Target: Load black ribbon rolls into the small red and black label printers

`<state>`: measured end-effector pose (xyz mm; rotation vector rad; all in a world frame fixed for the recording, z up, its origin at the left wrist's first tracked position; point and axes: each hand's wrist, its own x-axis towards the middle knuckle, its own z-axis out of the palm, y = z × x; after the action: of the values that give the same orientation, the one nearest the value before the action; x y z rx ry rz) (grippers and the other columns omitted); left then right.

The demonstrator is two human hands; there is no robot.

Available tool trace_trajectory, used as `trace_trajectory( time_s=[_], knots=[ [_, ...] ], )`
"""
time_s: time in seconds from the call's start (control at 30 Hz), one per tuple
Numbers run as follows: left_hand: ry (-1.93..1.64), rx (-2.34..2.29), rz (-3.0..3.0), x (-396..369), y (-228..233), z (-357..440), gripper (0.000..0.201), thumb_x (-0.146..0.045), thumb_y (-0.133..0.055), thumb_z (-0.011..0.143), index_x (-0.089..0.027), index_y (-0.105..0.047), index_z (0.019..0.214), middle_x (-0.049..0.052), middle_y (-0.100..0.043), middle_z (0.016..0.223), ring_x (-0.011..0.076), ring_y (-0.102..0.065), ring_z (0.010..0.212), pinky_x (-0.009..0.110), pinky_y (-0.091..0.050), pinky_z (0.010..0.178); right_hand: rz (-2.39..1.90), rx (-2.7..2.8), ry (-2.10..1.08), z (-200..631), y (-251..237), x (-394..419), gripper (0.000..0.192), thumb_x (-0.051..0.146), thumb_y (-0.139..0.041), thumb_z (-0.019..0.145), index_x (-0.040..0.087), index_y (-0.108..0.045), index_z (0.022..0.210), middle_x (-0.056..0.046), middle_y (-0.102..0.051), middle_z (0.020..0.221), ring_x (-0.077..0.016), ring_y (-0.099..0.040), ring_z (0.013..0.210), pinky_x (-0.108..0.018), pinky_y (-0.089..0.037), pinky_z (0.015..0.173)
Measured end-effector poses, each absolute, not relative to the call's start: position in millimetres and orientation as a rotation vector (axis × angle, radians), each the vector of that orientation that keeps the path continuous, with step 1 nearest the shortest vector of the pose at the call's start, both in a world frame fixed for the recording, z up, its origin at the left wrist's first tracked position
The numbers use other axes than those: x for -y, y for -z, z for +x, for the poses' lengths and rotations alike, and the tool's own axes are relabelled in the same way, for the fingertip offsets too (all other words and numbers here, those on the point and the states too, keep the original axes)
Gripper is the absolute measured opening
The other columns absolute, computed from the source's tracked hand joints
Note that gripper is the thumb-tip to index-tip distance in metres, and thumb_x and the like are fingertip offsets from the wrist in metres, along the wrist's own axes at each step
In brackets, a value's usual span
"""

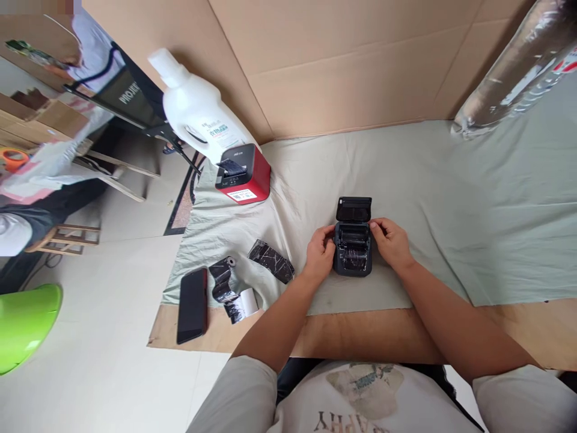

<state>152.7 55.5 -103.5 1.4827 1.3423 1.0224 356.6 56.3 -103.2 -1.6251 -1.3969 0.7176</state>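
In front of me a small black label printer [336, 269] rests on the cloth with its lid [354, 210] flipped up at the far side. Inside its compartment sits dark, glossy marbled label material [354, 259]. My left hand [319, 255] has its fingers curled against the printer's left side. At the upper right side, near the hinge, the fingers of my right hand [392, 242] grip the body. Left of my left hand lies a flat black marbled strip [271, 261]. Beyond it is a partly unwound roll of similar material [220, 281] with a white underside showing.
A phone [192, 305] lies at the table's left edge. Behind stand a red and black box-shaped device [258, 178] and a white jug [193, 105]. A plastic-wrapped roll [509, 78] leans at the far right against cardboard [351, 66]. Another person [92, 45] is at the upper left.
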Motion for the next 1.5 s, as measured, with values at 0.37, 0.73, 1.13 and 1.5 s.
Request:
trace_trajectory(
  time_s=[0.37,0.73,1.13,1.5],
  knots=[
    [-0.535,-1.238,2.287,-75.8,45.0,172.0,0.018,-0.015,-0.058,0.085,-0.022,-0.073,0.093,0.010,-0.073,0.096,0.0307,-0.051,0.105,0.050,-0.035,0.099,-1.619,1.479,-0.690,357.1,109.6,-57.7,0.037,0.052,-0.045,0.090,0.022,-0.068,0.090,-0.010,-0.072,0.092,-0.0258,-0.063,0.088,-0.043,-0.049,0.083],
    [-0.264,-1.142,2.336,-95.7,46.1,200.7,0.011,-0.012,-0.059,0.075,-0.015,-0.065,0.065,0.016,-0.057,0.082,0.0387,-0.046,0.108,0.057,-0.024,0.101,-1.616,1.485,-0.671,357.4,109.7,-57.9,0.041,0.056,-0.044,0.089,0.022,-0.068,0.089,-0.011,-0.072,0.091,-0.0263,-0.063,0.088,-0.043,-0.050,0.082],
    [-0.555,-1.114,1.993,-97.5,22.4,174.8,0.024,-0.017,-0.065,0.070,-0.020,-0.056,0.092,0.003,-0.063,0.088,0.0194,-0.059,0.084,0.036,-0.046,0.088,-1.652,1.500,-0.648,359.4,110.6,-58.5,0.036,0.053,-0.047,0.088,0.022,-0.067,0.087,-0.010,-0.072,0.087,-0.0250,-0.062,0.081,-0.041,-0.049,0.077],
    [-0.141,-1.472,1.724,-58.1,-6.6,4.5,0.031,-0.034,-0.068,0.070,-0.020,-0.066,0.098,0.004,-0.071,0.098,0.0240,-0.067,0.094,0.035,-0.052,0.085,-1.664,1.472,-0.653,358.0,112.6,-58.6,0.037,0.055,-0.050,0.086,0.022,-0.067,0.088,-0.009,-0.071,0.083,-0.0243,-0.062,0.076,-0.041,-0.049,0.074]
  ],
)
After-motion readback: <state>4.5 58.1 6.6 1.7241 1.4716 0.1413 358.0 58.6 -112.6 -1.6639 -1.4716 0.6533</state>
